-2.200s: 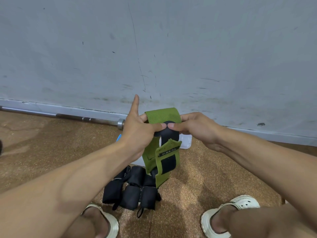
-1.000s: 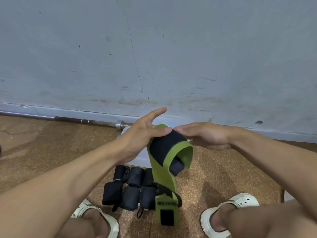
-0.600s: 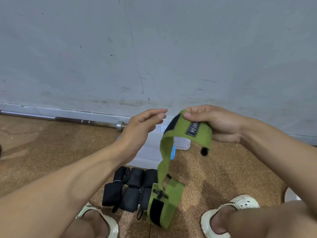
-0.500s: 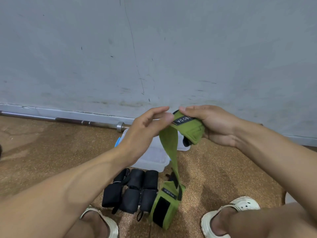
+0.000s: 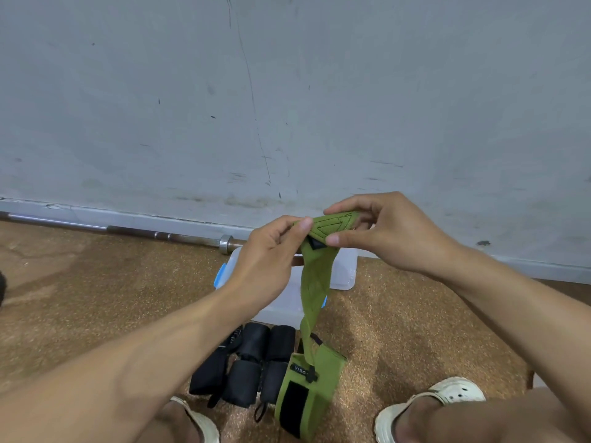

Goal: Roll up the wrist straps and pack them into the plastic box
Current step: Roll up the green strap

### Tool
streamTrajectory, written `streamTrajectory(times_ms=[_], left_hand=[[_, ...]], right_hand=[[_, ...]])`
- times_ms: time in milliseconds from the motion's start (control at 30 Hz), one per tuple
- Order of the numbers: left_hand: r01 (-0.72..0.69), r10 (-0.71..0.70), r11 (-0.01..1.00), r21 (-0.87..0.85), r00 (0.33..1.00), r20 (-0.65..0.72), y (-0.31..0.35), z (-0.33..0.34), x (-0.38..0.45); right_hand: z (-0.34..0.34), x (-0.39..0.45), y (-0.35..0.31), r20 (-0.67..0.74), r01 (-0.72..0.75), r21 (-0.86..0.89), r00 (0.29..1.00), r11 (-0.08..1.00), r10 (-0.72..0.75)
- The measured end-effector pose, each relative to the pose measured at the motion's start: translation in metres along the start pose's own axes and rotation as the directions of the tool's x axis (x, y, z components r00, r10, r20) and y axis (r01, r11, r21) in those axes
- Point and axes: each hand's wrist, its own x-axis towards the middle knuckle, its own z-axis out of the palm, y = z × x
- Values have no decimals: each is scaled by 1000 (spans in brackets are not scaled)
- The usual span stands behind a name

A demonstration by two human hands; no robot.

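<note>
A green wrist strap (image 5: 315, 282) hangs from both my hands, and its lower end with a black patch reaches the floor. My left hand (image 5: 271, 251) pinches the strap's top end from the left. My right hand (image 5: 380, 231) pinches the same folded end from the right, thumb underneath. Behind the strap a clear plastic box (image 5: 343, 270) with blue latches stands on the floor, partly hidden by my left arm. Several rolled black wrist straps (image 5: 252, 362) lie in a cluster in front of the box.
A steel barbell (image 5: 160, 235) lies along the foot of the grey wall (image 5: 287, 107). The floor is brown cork (image 5: 399, 330). My feet in white clogs (image 5: 447, 398) stand at the bottom of the view, left and right of the straps.
The strap unfolded and now hangs straight down. My left hand took hold of the top end again, and both hands turned that end flat between them.
</note>
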Motion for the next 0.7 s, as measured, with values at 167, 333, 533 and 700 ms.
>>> streamTrajectory(times_ms=[167, 333, 533, 700], left_hand=[[52, -52, 999, -3, 998, 18, 2, 0, -2], [150, -144, 985, -81, 986, 81, 9, 1, -5], [247, -224, 941, -232, 967, 122, 12, -3, -4], [233, -215, 900, -368, 973, 88, 13, -10, -3]], right_hand=[[-4, 1, -1, -61, 109, -285, 989, 952, -132], [6, -2, 3, -95, 184, -207, 974, 961, -207], [15, -1, 7, -219, 377, -165, 887, 912, -406], [18, 4, 11, -187, 412, -93, 887, 906, -423]])
